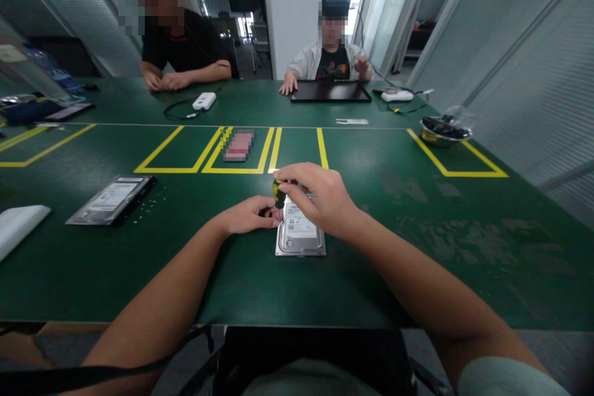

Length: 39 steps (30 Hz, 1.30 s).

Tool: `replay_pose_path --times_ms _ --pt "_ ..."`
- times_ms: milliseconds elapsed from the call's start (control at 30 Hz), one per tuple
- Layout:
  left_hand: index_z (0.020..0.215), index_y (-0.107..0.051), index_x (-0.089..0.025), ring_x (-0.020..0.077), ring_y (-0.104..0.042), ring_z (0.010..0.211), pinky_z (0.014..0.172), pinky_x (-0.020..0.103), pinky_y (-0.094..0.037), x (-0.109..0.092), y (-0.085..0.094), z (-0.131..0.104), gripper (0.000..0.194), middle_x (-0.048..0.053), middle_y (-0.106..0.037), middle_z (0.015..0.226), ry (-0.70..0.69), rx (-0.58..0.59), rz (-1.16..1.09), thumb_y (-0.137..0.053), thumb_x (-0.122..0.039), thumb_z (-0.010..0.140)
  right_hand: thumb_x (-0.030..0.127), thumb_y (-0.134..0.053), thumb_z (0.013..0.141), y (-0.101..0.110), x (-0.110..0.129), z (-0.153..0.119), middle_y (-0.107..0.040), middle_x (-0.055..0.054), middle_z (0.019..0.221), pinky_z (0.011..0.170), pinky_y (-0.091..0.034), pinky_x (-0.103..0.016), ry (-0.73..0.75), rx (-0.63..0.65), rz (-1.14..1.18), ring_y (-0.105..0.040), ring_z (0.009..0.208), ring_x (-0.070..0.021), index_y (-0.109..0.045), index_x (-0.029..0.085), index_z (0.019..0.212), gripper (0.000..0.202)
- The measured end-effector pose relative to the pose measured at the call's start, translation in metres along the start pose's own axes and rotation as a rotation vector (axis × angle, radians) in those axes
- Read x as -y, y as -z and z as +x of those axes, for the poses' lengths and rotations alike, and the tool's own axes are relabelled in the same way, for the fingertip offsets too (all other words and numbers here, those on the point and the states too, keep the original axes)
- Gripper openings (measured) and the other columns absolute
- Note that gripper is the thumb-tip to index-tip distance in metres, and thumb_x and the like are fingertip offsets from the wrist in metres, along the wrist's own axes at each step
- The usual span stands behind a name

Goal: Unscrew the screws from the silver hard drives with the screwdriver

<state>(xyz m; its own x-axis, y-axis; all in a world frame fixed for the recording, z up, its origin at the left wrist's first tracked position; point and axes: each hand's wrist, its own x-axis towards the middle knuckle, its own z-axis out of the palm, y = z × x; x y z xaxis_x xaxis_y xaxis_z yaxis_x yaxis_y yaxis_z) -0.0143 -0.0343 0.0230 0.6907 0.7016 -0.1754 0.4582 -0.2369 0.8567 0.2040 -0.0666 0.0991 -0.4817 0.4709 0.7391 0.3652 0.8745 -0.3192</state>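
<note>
A silver hard drive lies flat on the green table in front of me, its white label facing up. My right hand is closed around the yellow and black handle of a short screwdriver. The screwdriver stands nearly upright over the drive's left edge, its shaft pointing down; its tip is hard to make out. My left hand grips that same left edge, with thumb and fingers close beside the shaft. The far part of the drive is hidden behind my right hand.
Left of me, another hard drive lies beside small scattered screws and a white object. Farther off are a pinkish-red item, a metal bowl with dark things, and a black panel. Two people sit opposite.
</note>
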Motion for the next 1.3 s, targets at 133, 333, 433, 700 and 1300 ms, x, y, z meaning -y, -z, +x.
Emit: replay_pose_path --times_ms 133,333,433,700,1300 --pt "0.084 -0.058 -0.014 0.0129 -0.045 0.068 0.063 0.025 -0.036 -0.001 0.000 0.000 0.030 -0.002 -0.050 0.073 0.012 -0.018 0.030 -0.068 -0.042 0.081 0.015 -0.050 0.095 0.002 0.002 0.001 -0.074 -0.007 0.109 0.092 -0.051 -0.033 0.037 0.051 0.038 -0.067 0.102 -0.0169 -0.067 0.014 0.108 0.021" --pt "0.086 -0.058 -0.014 0.0137 -0.048 0.072 0.065 0.025 -0.038 0.000 -0.001 0.000 0.025 -0.001 -0.053 0.076 -0.009 0.023 0.030 -0.064 -0.038 0.084 0.027 -0.062 0.091 -0.002 0.003 0.000 -0.064 -0.010 0.098 0.080 -0.053 -0.031 -0.020 -0.039 0.037 -0.062 0.091 -0.0170 -0.069 0.013 0.097 0.017" --pt "0.086 -0.058 -0.014 0.0132 -0.047 0.072 0.066 0.025 -0.038 0.002 -0.001 0.000 0.024 -0.002 -0.052 0.077 -0.013 0.008 0.028 -0.065 -0.037 0.083 0.025 -0.063 0.090 -0.002 0.002 0.000 -0.061 -0.006 0.091 0.076 -0.052 -0.030 -0.040 -0.067 0.017 -0.061 0.085 -0.0159 -0.069 0.015 0.093 0.013" --pt "0.085 -0.056 -0.014 0.0126 -0.045 0.069 0.063 0.025 -0.036 0.002 -0.002 -0.001 0.029 -0.002 -0.049 0.075 0.024 -0.010 0.014 -0.067 -0.041 0.082 0.010 -0.049 0.093 -0.002 -0.002 -0.001 -0.073 -0.007 0.112 0.097 -0.050 -0.037 0.059 0.019 0.051 -0.065 0.111 -0.0176 -0.066 0.017 0.106 0.022" --pt "0.087 -0.058 -0.014 0.0137 -0.048 0.071 0.065 0.026 -0.038 0.003 -0.001 0.000 0.030 0.000 -0.054 0.077 0.014 0.004 -0.005 -0.067 -0.042 0.082 0.011 -0.048 0.093 -0.005 -0.011 -0.003 -0.070 -0.009 0.124 0.102 -0.051 -0.036 0.058 0.041 0.083 -0.063 0.118 -0.0169 -0.064 0.015 0.118 0.030"
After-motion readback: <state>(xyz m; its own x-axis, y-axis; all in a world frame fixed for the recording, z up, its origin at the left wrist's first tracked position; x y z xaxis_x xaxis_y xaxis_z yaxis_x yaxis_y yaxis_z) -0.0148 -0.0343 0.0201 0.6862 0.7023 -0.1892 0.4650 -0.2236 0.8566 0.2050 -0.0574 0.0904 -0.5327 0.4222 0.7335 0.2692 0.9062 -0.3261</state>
